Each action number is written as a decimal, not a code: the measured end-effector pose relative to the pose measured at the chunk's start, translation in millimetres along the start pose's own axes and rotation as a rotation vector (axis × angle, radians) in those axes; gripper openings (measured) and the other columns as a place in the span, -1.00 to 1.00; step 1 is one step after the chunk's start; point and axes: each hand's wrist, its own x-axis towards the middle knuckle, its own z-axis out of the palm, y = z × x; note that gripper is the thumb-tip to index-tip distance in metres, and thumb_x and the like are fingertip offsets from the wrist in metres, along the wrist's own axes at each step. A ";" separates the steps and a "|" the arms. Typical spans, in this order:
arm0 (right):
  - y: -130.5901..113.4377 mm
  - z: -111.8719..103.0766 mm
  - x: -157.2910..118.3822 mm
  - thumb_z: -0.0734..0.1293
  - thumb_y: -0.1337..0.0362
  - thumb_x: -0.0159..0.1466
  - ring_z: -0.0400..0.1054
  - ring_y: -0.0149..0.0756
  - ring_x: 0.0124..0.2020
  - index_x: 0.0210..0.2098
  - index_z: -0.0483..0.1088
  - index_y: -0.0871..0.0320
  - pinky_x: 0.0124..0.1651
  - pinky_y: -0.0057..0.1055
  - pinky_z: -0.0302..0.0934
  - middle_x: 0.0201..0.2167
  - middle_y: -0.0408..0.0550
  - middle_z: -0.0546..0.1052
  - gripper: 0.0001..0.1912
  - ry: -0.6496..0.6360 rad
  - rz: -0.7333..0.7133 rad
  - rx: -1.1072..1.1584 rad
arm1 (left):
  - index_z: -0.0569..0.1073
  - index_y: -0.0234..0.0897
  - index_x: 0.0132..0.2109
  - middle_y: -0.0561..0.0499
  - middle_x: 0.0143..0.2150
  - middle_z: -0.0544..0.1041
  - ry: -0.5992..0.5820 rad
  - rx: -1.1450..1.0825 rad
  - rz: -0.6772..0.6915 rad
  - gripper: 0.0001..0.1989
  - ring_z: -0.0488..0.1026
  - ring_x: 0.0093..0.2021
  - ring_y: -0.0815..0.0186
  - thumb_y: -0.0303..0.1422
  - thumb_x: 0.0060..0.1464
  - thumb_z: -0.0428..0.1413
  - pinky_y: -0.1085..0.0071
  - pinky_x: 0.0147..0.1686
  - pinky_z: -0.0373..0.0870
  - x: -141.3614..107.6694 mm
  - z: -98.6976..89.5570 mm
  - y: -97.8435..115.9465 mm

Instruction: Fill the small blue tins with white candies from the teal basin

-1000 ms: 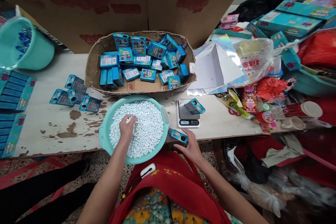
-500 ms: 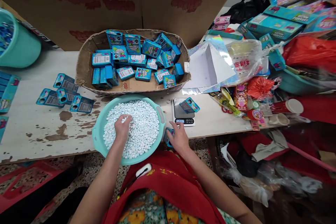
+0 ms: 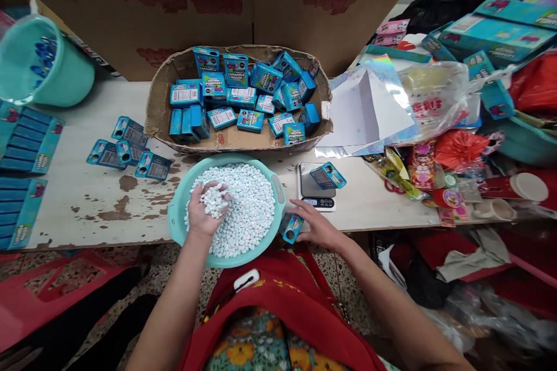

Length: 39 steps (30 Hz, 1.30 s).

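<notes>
My left hand (image 3: 206, 211) is cupped palm up over a turquoise basin (image 3: 173, 217), holding a heap of small white candies (image 3: 214, 200). More loose white candies (image 3: 250, 214) fill the basin. My right hand (image 3: 321, 226) lies at the table edge with its fingers apart. Beside its fingertips is a small blue candy box (image 3: 292, 228) with a round hole at one end; whether they touch it I cannot tell. A digital scale (image 3: 304, 177) sits just beyond that hand, with another blue box (image 3: 328, 175) lying tilted on its plate.
A cut-down cardboard tray (image 3: 237, 140) of blue boxes stands behind the basin. Several holed boxes (image 3: 152, 166) lie to the left, near a turquoise bucket (image 3: 72, 78). White sheets (image 3: 363, 107), a clear bag (image 3: 430, 98) and wrapped sweets (image 3: 423, 165) crowd the right.
My left hand has turned palm up and lifted a handful of candies. My right hand has shifted off the small box to its right side. The view has swung slightly left.
</notes>
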 end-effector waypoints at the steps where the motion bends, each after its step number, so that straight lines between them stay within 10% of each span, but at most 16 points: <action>1: -2.0 0.0 2.8 0.51 0.17 -0.02 0.16 -0.03 0.18 0.03 0.35 0.01 0.19 -0.09 0.06 0.14 0.05 0.33 -0.38 -0.024 -0.010 0.020 | 0.40 -0.27 -0.24 -0.10 -0.25 0.49 0.028 0.001 -0.025 -0.75 0.46 -0.42 0.27 -0.17 0.08 0.03 0.50 -0.68 0.30 2.3 2.3 -1.1; 4: -12.8 -2.2 -2.3 0.47 0.16 0.02 0.39 -0.14 -0.17 -0.18 0.43 0.11 -0.07 -0.23 0.26 -0.23 -0.05 0.51 -0.62 -0.014 0.094 0.095 | 0.37 -0.28 -0.27 -0.06 -0.35 0.48 0.113 -0.008 -0.104 -0.82 0.43 -0.50 0.34 -0.25 0.10 0.01 0.53 -0.68 0.29 12.8 6.1 -5.9; 9: -49.1 -25.1 -26.5 0.48 0.07 -0.01 0.40 -0.21 -0.27 -0.21 0.42 0.12 -0.22 -0.33 0.29 -0.28 -0.09 0.49 -0.57 0.221 0.241 0.269 | 0.35 -0.29 -0.32 -0.03 -0.41 0.45 0.135 -0.010 -0.141 -0.82 0.39 -0.55 0.39 -0.25 0.05 0.05 0.57 -0.71 0.22 18.0 10.8 -12.1; 15: -112.0 -16.2 24.3 0.47 0.10 0.05 0.37 -0.21 -0.23 -0.22 0.42 0.09 -0.17 -0.31 0.27 -0.28 -0.07 0.46 -0.64 0.449 -0.005 0.205 | 0.26 -0.26 -0.41 0.11 -0.56 0.31 0.059 0.065 -0.031 -0.74 0.20 -0.69 0.50 -0.20 -0.07 0.14 0.58 -0.76 -0.01 -11.8 49.5 -5.7; 25: -143.2 7.9 60.0 0.45 0.09 0.08 0.38 -0.17 -0.20 -0.19 0.40 0.11 -0.14 -0.29 0.25 -0.26 -0.06 0.46 -0.64 0.410 -0.154 0.067 | 0.34 -0.29 -0.43 0.06 -0.54 0.40 0.132 0.115 0.492 -0.76 0.47 -0.46 0.29 -0.22 -0.06 0.17 0.37 -0.41 0.38 -58.0 94.8 -12.0; 39: -148.9 -8.3 54.0 0.41 0.15 0.12 0.37 -0.15 -0.20 -0.20 0.41 0.12 -0.15 -0.27 0.26 -0.27 -0.02 0.48 -0.72 0.290 -0.303 -0.032 | 0.33 -0.29 -0.42 0.08 -0.52 0.35 0.291 0.147 0.646 -0.74 0.40 -0.47 0.37 -0.20 -0.08 0.18 0.45 -0.45 0.35 -79.7 101.2 -29.1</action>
